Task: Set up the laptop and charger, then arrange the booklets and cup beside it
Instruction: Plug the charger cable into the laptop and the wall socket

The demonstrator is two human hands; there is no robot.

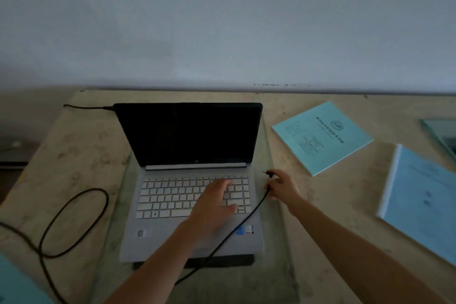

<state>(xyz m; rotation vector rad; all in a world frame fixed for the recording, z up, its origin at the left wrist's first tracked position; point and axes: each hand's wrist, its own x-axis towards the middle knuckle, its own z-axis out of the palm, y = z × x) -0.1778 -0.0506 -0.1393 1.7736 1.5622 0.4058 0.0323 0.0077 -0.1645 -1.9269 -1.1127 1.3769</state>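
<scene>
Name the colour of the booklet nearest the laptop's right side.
Light turquoise booklet, head view.

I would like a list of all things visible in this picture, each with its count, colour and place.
laptop: one, silver with dark screen, open, centre of table.
glass sheet: one, clear, under the laptop.
charger cable: one, black, looping left of the laptop, crossing its front to the right hand.
second cable: one, black, behind the lid's left corner.
booklets: two whole, light blue, right of the laptop; another's corner at bottom left.
table: one, beige.
left hand: on the keyboard.
right hand: holding the cable plug by the laptop's right edge.
</scene>
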